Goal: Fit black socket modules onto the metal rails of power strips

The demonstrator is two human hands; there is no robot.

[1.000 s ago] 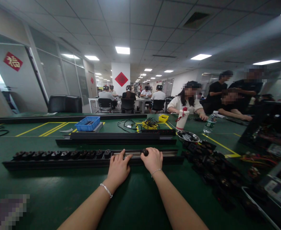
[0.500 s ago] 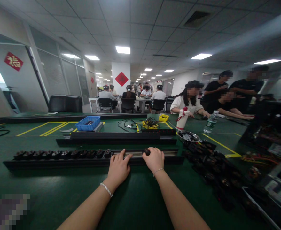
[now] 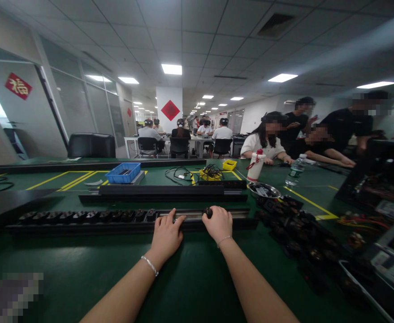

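A long black rail (image 3: 92,229) lies across the green table in front of me, with a row of small black modules (image 3: 92,216) seated in its left part. My left hand (image 3: 167,233) rests on the rail just right of the last module, fingers spread and thumb apart. Farther right, my right hand (image 3: 218,223) pinches a small, dark, rounded module (image 3: 209,212) over the rail's pale inner channel (image 3: 197,216). The fingers hide part of that piece, and I cannot tell whether it touches the channel.
Behind lies another black rail (image 3: 163,191), with a blue bin (image 3: 123,173) and cables beyond. A metal bowl (image 3: 264,190), a heap of black modules (image 3: 304,233) and a bottle (image 3: 295,170) stand right. A dark flat panel (image 3: 8,204) juts in from the left.
My right hand has shifted slightly right along the rail with the module. The left hand stays put. A dark flat panel has come in at the left edge, and people at the right have moved.
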